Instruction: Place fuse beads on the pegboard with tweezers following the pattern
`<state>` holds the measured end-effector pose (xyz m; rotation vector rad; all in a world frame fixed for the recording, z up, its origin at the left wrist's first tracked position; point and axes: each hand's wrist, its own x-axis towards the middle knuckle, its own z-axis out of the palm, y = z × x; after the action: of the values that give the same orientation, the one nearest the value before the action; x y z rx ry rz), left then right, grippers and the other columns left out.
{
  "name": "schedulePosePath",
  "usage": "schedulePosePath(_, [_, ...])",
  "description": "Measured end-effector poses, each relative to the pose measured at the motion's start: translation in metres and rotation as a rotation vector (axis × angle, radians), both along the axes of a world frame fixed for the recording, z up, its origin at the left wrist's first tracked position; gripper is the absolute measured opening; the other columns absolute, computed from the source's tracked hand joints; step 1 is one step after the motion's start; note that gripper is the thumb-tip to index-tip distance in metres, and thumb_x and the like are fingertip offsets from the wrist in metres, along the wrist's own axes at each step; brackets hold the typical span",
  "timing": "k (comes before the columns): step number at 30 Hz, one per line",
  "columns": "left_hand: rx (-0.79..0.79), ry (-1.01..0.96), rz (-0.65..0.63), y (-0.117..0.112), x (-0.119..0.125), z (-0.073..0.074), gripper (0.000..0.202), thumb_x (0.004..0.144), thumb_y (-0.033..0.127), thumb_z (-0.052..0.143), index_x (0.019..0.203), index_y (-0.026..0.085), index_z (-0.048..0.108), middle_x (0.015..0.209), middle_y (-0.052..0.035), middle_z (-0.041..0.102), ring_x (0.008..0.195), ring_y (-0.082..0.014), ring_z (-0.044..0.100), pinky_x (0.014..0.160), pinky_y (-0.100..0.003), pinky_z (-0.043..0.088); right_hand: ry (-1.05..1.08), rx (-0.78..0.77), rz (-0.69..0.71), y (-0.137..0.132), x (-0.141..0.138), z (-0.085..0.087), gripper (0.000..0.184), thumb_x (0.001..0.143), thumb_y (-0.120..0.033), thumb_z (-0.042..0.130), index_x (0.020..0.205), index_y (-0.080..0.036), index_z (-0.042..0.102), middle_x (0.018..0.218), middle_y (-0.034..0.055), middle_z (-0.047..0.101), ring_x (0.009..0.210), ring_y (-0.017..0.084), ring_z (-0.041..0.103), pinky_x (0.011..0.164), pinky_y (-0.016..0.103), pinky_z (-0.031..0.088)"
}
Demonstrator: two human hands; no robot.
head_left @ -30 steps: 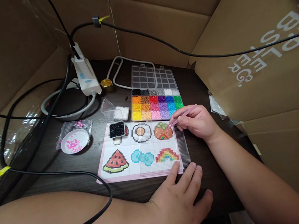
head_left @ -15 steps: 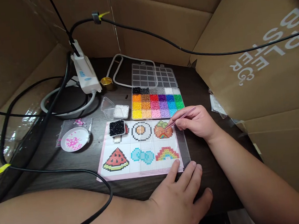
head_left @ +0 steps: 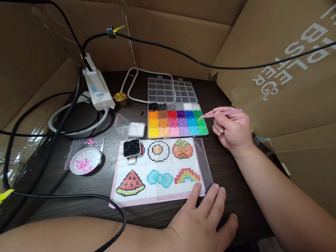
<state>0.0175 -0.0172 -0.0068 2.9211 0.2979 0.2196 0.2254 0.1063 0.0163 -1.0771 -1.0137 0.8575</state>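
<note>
My right hand (head_left: 232, 130) pinches pink tweezers (head_left: 221, 114), whose tip hovers over the green corner of the open bead box (head_left: 176, 119) with its many coloured compartments. My left hand (head_left: 203, 222) lies flat with fingers spread, its fingertips resting on the lower right corner of a clear pegboard (head_left: 180, 167). The pegboard lies over a pattern sheet (head_left: 131, 171) showing a watermelon, an egg, a rainbow and other pictures. Coloured beads fill part of the upper right pattern.
A small tub of black beads (head_left: 131, 147) sits on the sheet's top left. A white dish of pink beads (head_left: 85, 161) rests on another pegboard at left. White beads in a clear tub (head_left: 135, 129), a white device (head_left: 97, 87) with cables and cardboard walls surround the dark table.
My right hand has lifted the tweezers off the upper right pattern on the pegboard and moved up and right to the bead box's green corner. My left hand stayed put.
</note>
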Motion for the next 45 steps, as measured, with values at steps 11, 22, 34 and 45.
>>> schedulePosePath(11, [-0.009,-0.006,0.009,0.0,0.0,0.001,0.054,0.092,0.05,0.049,0.14,0.026,0.052,0.153,-0.02,0.04,0.143,-0.0371,0.034,0.108,-0.06,0.024,0.098,-0.077,-0.123,0.008,0.001,-0.007,0.014,0.074,-0.029,0.076,0.075,-0.016,0.068,0.078,0.0068,0.073,0.038,0.003,0.033,0.035,0.021,0.023])
schedulePosePath(22, [0.162,-0.109,0.011,0.006,0.004,-0.01,0.04,0.101,0.04,0.034,0.133,0.033,0.057,0.138,-0.0134,0.059,0.127,-0.0307,0.055,0.098,-0.051,0.038,0.05,-0.072,-0.052,0.011,0.002,-0.014,0.02,0.073,-0.033,0.078,0.075,-0.015,0.07,0.077,0.0095,0.074,0.036,0.003,0.035,0.034,0.022,0.023])
schedulePosePath(34, [0.139,-0.106,0.012,0.007,0.004,-0.007,0.04,0.102,0.037,0.031,0.132,0.033,0.058,0.139,-0.014,0.058,0.127,-0.0306,0.055,0.098,-0.051,0.038,-0.332,-0.062,-0.006,0.007,0.002,-0.016,0.019,0.081,-0.034,0.072,0.079,-0.017,0.08,0.092,0.0105,0.074,0.052,0.009,0.052,0.039,0.023,0.038])
schedulePosePath(45, [0.21,-0.199,0.068,0.004,0.003,-0.01,0.038,0.101,0.038,0.034,0.127,0.035,0.062,0.134,-0.0117,0.062,0.124,-0.0287,0.057,0.095,-0.05,0.04,-0.487,-0.078,-0.029,0.005,0.003,-0.014,0.017,0.084,-0.03,0.069,0.08,-0.018,0.08,0.09,0.008,0.076,0.08,0.019,0.069,0.063,0.029,0.055])
